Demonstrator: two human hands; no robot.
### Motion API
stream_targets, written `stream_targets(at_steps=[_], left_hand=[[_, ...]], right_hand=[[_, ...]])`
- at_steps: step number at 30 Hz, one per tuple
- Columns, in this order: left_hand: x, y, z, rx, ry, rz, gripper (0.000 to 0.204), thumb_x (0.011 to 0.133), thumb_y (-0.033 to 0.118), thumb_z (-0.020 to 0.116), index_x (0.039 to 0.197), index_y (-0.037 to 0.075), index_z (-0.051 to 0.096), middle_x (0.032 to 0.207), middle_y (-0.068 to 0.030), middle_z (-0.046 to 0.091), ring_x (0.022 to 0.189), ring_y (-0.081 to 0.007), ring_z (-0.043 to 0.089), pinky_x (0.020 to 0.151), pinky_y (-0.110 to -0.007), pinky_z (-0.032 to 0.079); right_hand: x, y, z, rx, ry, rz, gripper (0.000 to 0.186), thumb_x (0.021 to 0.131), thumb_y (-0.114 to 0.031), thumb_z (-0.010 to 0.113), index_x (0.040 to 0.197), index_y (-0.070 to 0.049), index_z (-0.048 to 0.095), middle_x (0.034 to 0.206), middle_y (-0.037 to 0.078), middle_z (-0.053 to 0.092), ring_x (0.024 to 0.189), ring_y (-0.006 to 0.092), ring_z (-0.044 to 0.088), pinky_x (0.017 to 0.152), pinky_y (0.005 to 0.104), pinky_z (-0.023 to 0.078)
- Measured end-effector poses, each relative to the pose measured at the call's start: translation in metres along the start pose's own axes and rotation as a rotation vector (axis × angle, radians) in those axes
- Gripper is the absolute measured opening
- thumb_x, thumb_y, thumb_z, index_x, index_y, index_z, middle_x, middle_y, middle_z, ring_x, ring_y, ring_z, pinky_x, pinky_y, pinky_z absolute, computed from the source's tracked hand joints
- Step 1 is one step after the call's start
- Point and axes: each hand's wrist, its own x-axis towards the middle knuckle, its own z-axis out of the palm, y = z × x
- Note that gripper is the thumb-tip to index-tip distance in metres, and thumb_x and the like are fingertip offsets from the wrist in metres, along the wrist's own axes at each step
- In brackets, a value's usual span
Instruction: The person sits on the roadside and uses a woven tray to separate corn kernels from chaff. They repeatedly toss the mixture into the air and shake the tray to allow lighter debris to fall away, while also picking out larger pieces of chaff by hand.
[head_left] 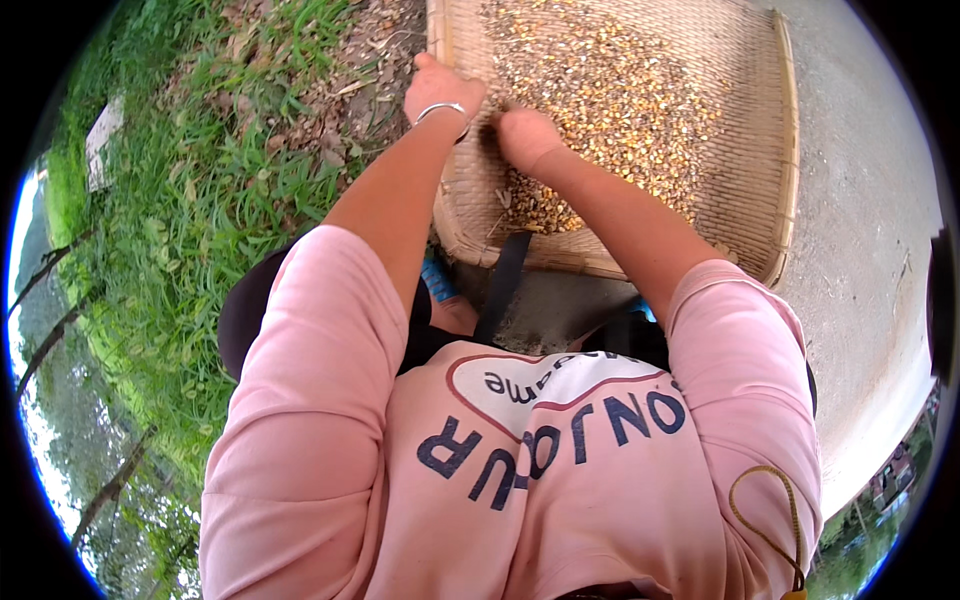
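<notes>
A shallow woven tray fills the upper middle of the head view, with mixed yellow, pale and brown grains spread over it. My left hand, with a silver bangle at the wrist, grips the tray's left rim. My right hand is inside the tray at the left edge of the grains, its fingers turned down and hidden from view. A dark flat strap runs from below the tray's near edge toward my body.
Grass and dry leaves border the tray on the left, with thin branches at the far left. Pale concrete ground lies to the right. My feet in blue footwear show below the tray.
</notes>
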Motion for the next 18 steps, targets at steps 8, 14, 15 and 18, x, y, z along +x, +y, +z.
stream_targets(at_steps=[8, 14, 15, 18], left_hand=[[-0.003, 0.008, -0.004, -0.022, -0.038, -0.051, 0.067, 0.072, 0.034, 0.070, 0.118, -0.003, 0.040, 0.104, -0.0222, 0.065, 0.099, -0.0354, 0.065, 0.087, -0.041, 0.052], [-0.007, 0.010, -0.010, -0.022, -0.047, -0.054, 0.060, 0.074, 0.030, 0.069, 0.114, -0.002, 0.040, 0.105, -0.0228, 0.064, 0.098, -0.0340, 0.066, 0.086, -0.039, 0.053], [-0.007, 0.008, -0.010, -0.019, -0.050, -0.050, 0.060, 0.074, 0.030, 0.069, 0.115, -0.002, 0.039, 0.105, -0.0228, 0.065, 0.098, -0.0338, 0.066, 0.086, -0.039, 0.053], [-0.006, 0.010, -0.008, -0.010, -0.052, -0.049, 0.060, 0.075, 0.029, 0.069, 0.116, -0.003, 0.039, 0.105, -0.0233, 0.065, 0.098, -0.0335, 0.066, 0.086, -0.039, 0.053]], right_hand=[[0.002, 0.023, -0.005, 0.187, -0.034, -0.014, 0.020, 0.080, -0.014, 0.059, 0.091, -0.001, 0.070, 0.091, 0.019, 0.067, 0.088, 0.0336, 0.066, 0.080, 0.0399, 0.054], [0.002, 0.086, -0.055, 1.456, -0.218, 0.383, 0.022, 0.080, 0.002, 0.057, 0.102, 0.002, 0.062, 0.091, 0.013, 0.065, 0.084, 0.0203, 0.066, 0.071, 0.0298, 0.059], [0.003, 0.098, -0.059, 1.462, -0.175, 0.352, 0.022, 0.080, 0.003, 0.056, 0.102, 0.002, 0.061, 0.094, 0.013, 0.064, 0.083, 0.0205, 0.066, 0.070, 0.0304, 0.059], [0.011, 0.116, -0.057, 1.326, -0.075, 0.338, 0.023, 0.078, 0.002, 0.058, 0.101, 0.001, 0.060, 0.096, 0.012, 0.063, 0.084, 0.0204, 0.065, 0.069, 0.0320, 0.059]])
